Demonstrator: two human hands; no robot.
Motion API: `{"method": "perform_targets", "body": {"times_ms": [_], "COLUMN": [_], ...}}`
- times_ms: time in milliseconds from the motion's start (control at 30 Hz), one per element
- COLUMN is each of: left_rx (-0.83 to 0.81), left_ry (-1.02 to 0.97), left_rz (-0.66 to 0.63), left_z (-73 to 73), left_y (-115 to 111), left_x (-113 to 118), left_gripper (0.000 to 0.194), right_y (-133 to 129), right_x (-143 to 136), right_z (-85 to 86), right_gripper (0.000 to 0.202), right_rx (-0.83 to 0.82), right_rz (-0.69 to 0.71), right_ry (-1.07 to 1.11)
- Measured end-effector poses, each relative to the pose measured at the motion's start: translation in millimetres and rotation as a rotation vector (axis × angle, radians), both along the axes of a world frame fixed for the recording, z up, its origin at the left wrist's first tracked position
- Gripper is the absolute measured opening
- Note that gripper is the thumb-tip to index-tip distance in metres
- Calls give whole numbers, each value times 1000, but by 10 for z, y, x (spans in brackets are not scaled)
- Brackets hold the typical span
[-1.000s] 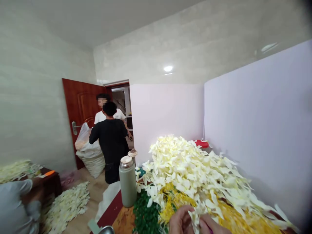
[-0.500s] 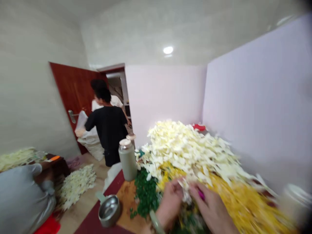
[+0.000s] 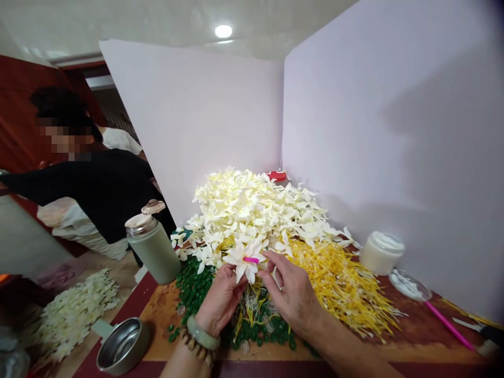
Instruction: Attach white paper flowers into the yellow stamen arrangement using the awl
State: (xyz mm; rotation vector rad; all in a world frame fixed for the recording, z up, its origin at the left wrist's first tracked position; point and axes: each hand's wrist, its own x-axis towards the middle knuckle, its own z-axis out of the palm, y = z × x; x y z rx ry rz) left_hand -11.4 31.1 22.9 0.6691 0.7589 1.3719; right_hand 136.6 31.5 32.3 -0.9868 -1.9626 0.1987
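My left hand (image 3: pixel 222 296) holds a white artificial flower (image 3: pixel 249 268) from below, its petals spread towards me. A short magenta stick (image 3: pixel 251 259) points out of the flower's centre to the right. Just right of the petals is my right hand (image 3: pixel 289 291), its thumb and index finger apart; whether a fingertip touches a petal I cannot tell. Behind the hands rises a heap of white petal pieces (image 3: pixel 252 205). Yellow stamen strands (image 3: pixel 338 283) lie to the right, and small green pieces (image 3: pixel 197 283) lie left of and under the hands.
A grey-green flask (image 3: pixel 155 252) and a metal cup (image 3: pixel 123 344) stand at the left. Right are a jar of white paste (image 3: pixel 381 253), a dish of white paste (image 3: pixel 409 286) and a pink stick (image 3: pixel 449 325). A person in black (image 3: pixel 106 184) stands left, near floor petals (image 3: pixel 79 315).
My view has turned right and down. The magenta piece, earlier at my right hand, now shows in the flower's centre. My right hand has opened; the person in black appears nearer and further left.
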Motion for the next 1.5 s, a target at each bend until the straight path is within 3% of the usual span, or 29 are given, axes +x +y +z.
{"method": "perform_targets", "body": {"times_ms": [267, 400, 500, 600, 700, 1033, 1267, 1400, 1500], "left_rx": [-6, 0, 25, 15, -16, -68, -82, -129, -132], "left_ry": [29, -77, -188, -252, -301, -268, -261, -234, -223], "left_rz": [-117, -193, -217, -214, -225, -205, -195, -118, -86], "left_z": [5, 17, 24, 45, 74, 64, 42, 54, 59], "left_y": [-81, -102, -81, -55, -46, -50, -48, -29, -7], "left_x": [81, 53, 3, -41, -59, -46, -27, -37, -51], "left_gripper": [16, 24, 22, 18, 19, 19, 20, 18, 21], "right_y": [39, 49, 52, 88, 147, 191, 218, 209, 167], "right_x": [-31, -8, 55, 137, 181, 95, 63, 42, -3], "right_z": [-21, -8, 55, 137, 176, 69, -2, -17, -17], "right_gripper": [25, 24, 30, 28, 23, 19, 13, 12, 12], "right_rx": [6, 11, -62, -166, -232, -416, -422, -471, -565], "right_rz": [45, 65, 105, 57, -3, 69, 105, 71, 125], "right_ry": [-96, -126, -5, 241, 339, 309, 297, 393, 326]}}
